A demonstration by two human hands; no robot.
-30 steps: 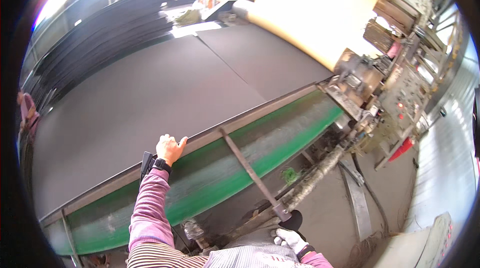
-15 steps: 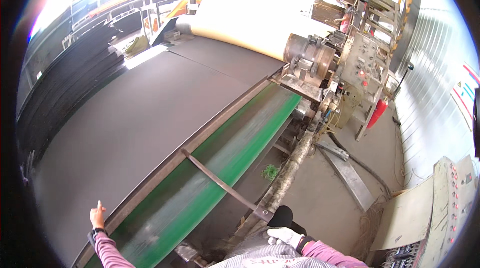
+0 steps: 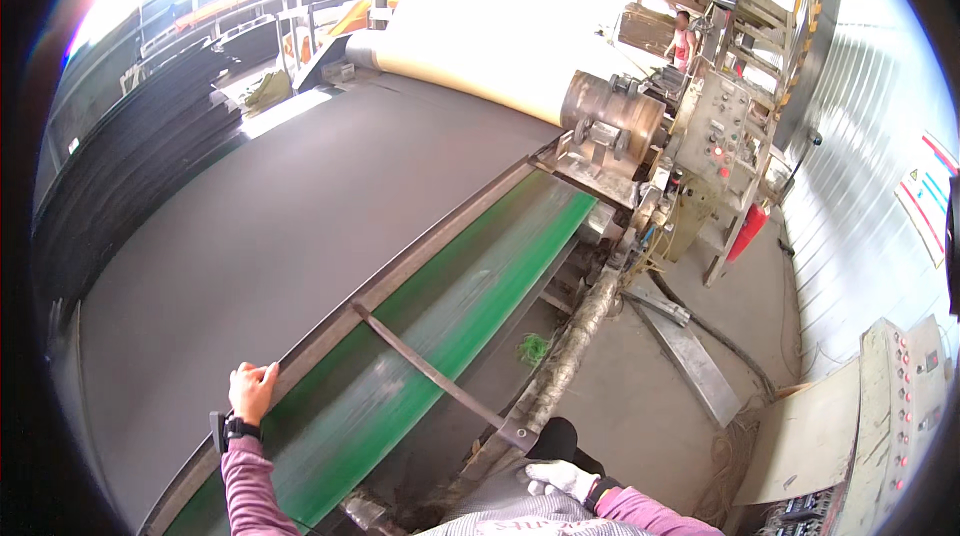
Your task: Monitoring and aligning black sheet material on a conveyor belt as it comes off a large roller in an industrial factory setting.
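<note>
A broad dark grey sheet [image 3: 290,226] lies on the machine bed and runs up to a pale yellow web [image 3: 480,66] bending round a roller. My bare left hand [image 3: 252,391] is at the sheet's near edge, beside the brown metal rail [image 3: 395,283]. Its fingers are curled and the thumb stands out; what lies under them is hidden. Close to my body, my right hand [image 3: 560,479] wears a white glove with bent fingers. A black rounded thing [image 3: 553,439] is just beyond it; whether the glove holds anything cannot be seen.
A green belt [image 3: 470,311] runs below the rail, crossed by a metal bar [image 3: 430,371]. Stacked dark sheets [image 3: 130,156] stand at left. Control panels [image 3: 725,121] and a cabinet [image 3: 895,416] are at right. Another person [image 3: 684,41] stands at the far machine.
My left hand has moved up and right to the rail, and its stretched finger is now curled. The seam in the dark sheet has shifted toward the roller. My right hand has barely moved.
</note>
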